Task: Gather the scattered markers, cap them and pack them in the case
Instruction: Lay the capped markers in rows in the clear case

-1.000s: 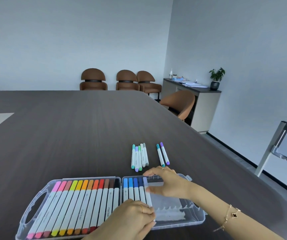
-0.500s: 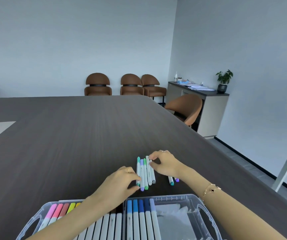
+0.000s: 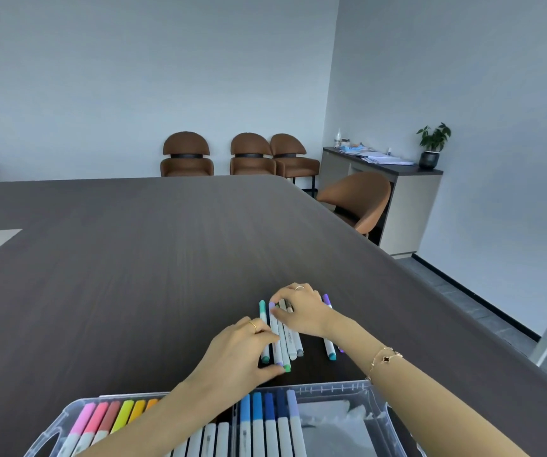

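Hands are closing on a bundle of five markers (image 3: 280, 338) lying on the table (image 3: 133, 275), long axes pointing away: left hand (image 3: 239, 354) pinching the near ends, right hand (image 3: 302, 311) pinching the far ends. Two more markers (image 3: 329, 347) are lying just right; the case (image 3: 377, 400) is sitting nearest.

Dark wood-grain table (image 3: 133, 275) bearing a clear marker case (image 3: 377, 420) and loose markers (image 3: 285, 341).

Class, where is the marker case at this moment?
In the head view, the clear marker case sits at the bottom centre, on the table's near edge, under both forearms.
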Tool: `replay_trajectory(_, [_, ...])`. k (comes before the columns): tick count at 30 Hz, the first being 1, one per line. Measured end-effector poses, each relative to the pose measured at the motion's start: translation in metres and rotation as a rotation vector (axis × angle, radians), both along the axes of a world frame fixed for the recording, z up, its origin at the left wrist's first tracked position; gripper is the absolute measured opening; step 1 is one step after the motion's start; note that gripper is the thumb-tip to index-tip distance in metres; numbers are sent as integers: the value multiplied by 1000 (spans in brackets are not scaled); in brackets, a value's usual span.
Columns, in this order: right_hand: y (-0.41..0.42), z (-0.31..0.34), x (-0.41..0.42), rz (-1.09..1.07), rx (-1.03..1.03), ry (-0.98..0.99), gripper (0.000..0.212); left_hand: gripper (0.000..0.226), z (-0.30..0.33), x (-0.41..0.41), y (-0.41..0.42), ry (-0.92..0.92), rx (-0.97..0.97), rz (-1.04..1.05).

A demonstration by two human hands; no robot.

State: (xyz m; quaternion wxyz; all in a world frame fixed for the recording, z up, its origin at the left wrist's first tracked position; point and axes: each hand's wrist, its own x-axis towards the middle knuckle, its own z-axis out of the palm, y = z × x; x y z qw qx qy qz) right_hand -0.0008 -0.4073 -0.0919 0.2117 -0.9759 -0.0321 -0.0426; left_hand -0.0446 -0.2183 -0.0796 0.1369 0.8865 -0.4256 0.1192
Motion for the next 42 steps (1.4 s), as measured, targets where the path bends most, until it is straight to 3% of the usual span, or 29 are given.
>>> replay_trajectory(4, [0,18,-28,-7,117,-106,29,40,15,-22,8,1,-117,-59])
replay_trajectory(6, [3,25,-57,28,190,-76,31,33,16,-41,17,-46,-125,-109])
replay_trajectory(9, [7,25,-99,117,229,21,27,39,14,-77,19,55,-105,-214])
replay_trajectory(12, [9,16,-129,101,156,33,30,43,-1,-96,18,156,-23,-234])
replay_trajectory(15, [7,7,-145,63,151,4,26,30,-7,-110,18,139,44,-286])
replay_trajectory(20, [14,6,-163,50,110,2,31,44,-5,-130,15,209,-53,-272])
replay_trajectory(22, [17,8,-166,38,69,-4,34,52,-7,-130,14,123,-133,-272])
replay_trajectory(25, [19,10,-169,21,32,9,35,43,-8,-129,14,214,-80,-241])
replay_trajectory(33, [21,8,-170,6,56,26,34,35,-6,-136,9,198,15,-174])
replay_trajectory(42, [17,4,-166,31,31,38,35,37,-16,-133,10,191,-44,-238])
